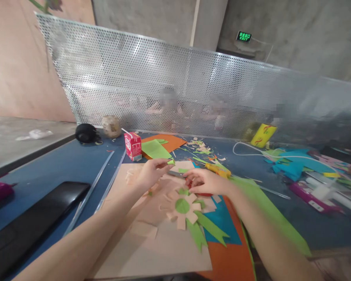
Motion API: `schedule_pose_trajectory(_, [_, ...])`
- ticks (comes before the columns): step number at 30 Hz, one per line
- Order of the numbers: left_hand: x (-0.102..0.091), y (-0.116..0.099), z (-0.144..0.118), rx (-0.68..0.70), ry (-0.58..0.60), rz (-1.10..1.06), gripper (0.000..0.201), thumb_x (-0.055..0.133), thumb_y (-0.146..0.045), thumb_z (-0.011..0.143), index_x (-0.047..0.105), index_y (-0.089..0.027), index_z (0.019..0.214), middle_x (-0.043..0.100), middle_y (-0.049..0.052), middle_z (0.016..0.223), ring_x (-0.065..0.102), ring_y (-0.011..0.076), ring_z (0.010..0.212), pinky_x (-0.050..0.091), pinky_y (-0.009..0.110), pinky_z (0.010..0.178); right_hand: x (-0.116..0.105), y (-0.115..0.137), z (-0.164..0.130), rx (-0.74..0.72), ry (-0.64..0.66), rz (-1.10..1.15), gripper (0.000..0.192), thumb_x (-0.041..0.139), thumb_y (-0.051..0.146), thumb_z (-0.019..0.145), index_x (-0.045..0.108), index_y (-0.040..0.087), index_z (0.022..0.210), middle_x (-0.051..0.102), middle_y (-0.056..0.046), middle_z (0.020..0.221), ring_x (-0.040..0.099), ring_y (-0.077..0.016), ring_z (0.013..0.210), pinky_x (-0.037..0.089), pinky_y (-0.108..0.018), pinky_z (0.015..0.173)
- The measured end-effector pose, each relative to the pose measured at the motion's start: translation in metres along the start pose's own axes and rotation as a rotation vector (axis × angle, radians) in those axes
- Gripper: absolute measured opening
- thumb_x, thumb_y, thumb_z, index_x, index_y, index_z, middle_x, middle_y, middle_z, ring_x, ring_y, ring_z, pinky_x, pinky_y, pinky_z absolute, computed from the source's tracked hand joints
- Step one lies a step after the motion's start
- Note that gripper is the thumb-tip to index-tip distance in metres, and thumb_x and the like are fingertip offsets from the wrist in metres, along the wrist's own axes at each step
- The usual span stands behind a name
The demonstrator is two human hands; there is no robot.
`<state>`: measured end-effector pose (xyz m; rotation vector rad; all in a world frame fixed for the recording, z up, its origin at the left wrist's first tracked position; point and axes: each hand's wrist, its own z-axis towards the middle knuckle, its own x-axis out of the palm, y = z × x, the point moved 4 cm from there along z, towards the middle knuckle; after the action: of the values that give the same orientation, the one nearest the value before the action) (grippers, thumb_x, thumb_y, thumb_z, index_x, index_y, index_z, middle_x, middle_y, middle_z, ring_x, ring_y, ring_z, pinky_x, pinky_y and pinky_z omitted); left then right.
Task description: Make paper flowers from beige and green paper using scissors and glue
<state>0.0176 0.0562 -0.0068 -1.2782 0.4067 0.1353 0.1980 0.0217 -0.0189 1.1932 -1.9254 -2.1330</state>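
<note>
My left hand (155,171) is closed in a pinch on a small green paper piece (171,161). Scissors (177,174) with red handles are in my right hand (203,181), whose fingers wrap around them; the blades point left toward my left hand. Below my right hand lies a paper flower (182,206) with pale peach petals, a green center and green ribbon-like tails (212,227). A paler petal shape (133,176) is partly hidden behind my left hand. Both sit on a large peach sheet (169,249).
Orange and blue sheets (222,224) lie under the peach one. A yellow glue gun (218,170), paper scraps (200,146), a pink drink carton (132,146), a black phone-like slab (38,226) and clear sticks (90,191) surround the work. A perforated metal screen (152,74) borders the table.
</note>
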Motion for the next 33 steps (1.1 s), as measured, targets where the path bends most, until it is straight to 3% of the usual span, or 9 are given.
schedule_pose_trajectory(5, [0.004,0.004,0.002,0.014,0.056,-0.023,0.034,0.06,-0.037,0.065,0.067,-0.014,0.09,0.067,0.003,0.075,0.052,0.0125,0.063,0.037,0.021,0.056,0.01,0.004,0.001,-0.019,0.085,-0.164,0.033,0.06,0.02,0.069,0.056,0.019,0.102,0.06,-0.004,0.09,0.055,-0.0123,0.078,0.045,-0.024,0.068])
schedule_pose_trajectory(11, [0.005,0.0,0.0,0.009,0.098,0.013,0.03,0.061,-0.039,0.064,0.068,-0.016,0.08,0.06,-0.001,0.059,0.046,0.0109,0.053,0.033,0.02,0.049,0.013,0.01,0.002,-0.007,0.099,-0.282,0.031,0.061,0.016,0.065,0.06,0.019,0.096,0.058,-0.001,0.081,0.051,-0.0104,0.069,0.04,-0.02,0.057])
schedule_pose_trajectory(19, [0.006,0.002,-0.001,0.019,0.135,-0.013,0.024,0.06,-0.04,0.065,0.063,-0.016,0.065,0.05,-0.005,0.052,0.04,0.0081,0.048,0.028,0.02,0.046,0.019,0.018,0.001,-0.114,0.122,0.027,0.026,0.065,0.023,0.066,0.061,0.019,0.092,0.059,-0.002,0.087,0.054,-0.0127,0.08,0.044,-0.024,0.069])
schedule_pose_trajectory(23, [0.005,0.008,0.002,-0.032,0.12,-0.09,0.025,0.061,-0.038,0.064,0.064,-0.014,0.07,0.056,-0.003,0.057,0.045,0.0085,0.05,0.033,0.021,0.049,0.007,0.017,0.002,-0.149,-0.04,0.196,0.026,0.063,0.02,0.067,0.058,0.019,0.092,0.058,-0.002,0.091,0.055,-0.0125,0.083,0.046,-0.025,0.07])
schedule_pose_trajectory(27, [0.005,0.007,0.001,-0.14,0.103,-0.284,0.047,0.064,-0.031,0.06,0.058,-0.012,0.102,0.061,0.001,0.066,0.052,0.011,0.055,0.039,0.023,0.051,-0.007,0.016,0.002,-0.219,-0.245,0.298,0.025,0.065,0.023,0.067,0.056,0.021,0.09,0.057,-0.001,0.089,0.056,-0.0113,0.08,0.046,-0.025,0.07])
schedule_pose_trajectory(30, [0.004,-0.005,-0.003,-0.077,0.102,-0.413,0.075,0.063,-0.017,0.056,0.036,-0.013,0.126,0.061,-0.001,0.066,0.055,0.012,0.059,0.04,0.023,0.053,-0.012,0.015,0.004,-0.271,-0.326,0.336,0.025,0.066,0.024,0.066,0.056,0.021,0.089,0.056,-0.001,0.089,0.055,-0.0123,0.083,0.047,-0.026,0.072])
schedule_pose_trajectory(33, [0.005,-0.014,-0.007,0.027,0.109,-0.456,0.083,0.06,-0.01,0.056,0.026,-0.015,0.132,0.06,-0.002,0.065,0.056,0.0113,0.063,0.041,0.022,0.057,-0.013,0.014,0.005,-0.29,-0.372,0.321,0.025,0.066,0.023,0.065,0.056,0.02,0.088,0.055,-0.002,0.088,0.054,-0.0129,0.084,0.046,-0.026,0.073])
